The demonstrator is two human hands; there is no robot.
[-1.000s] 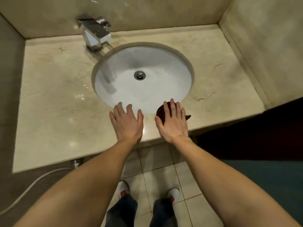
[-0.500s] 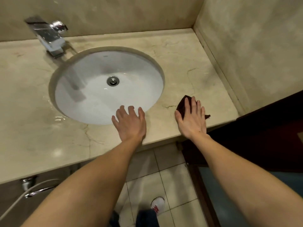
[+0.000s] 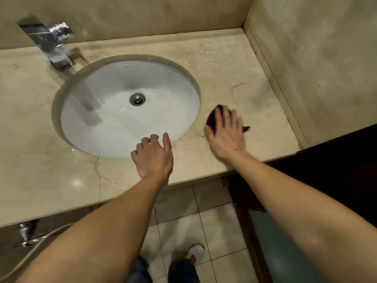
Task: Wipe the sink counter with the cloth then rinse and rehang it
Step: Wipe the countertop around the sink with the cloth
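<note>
Counter (image 3: 224, 64) wraps around the sink (image 3: 114, 123), with open stone right of it. Faucet (image 3: 49, 43) behind the sink, far-left. Left hand (image 3: 153, 158) at the sink's near rim, fingers loosely bent, thumb out, holding nothing. Right hand (image 3: 226, 135) right of the sink, flat, fingers straight and close together, pressing down on the cloth (image 3: 212, 119). Cloth is dark and mostly hidden under the palm, with edges peeking out on the sink side and the far side. It looks soft, light and limp, likely damp, and should slide easily under flat pressure. For rinsing, bunch it at the middle or pinch an exposed edge.
</note>
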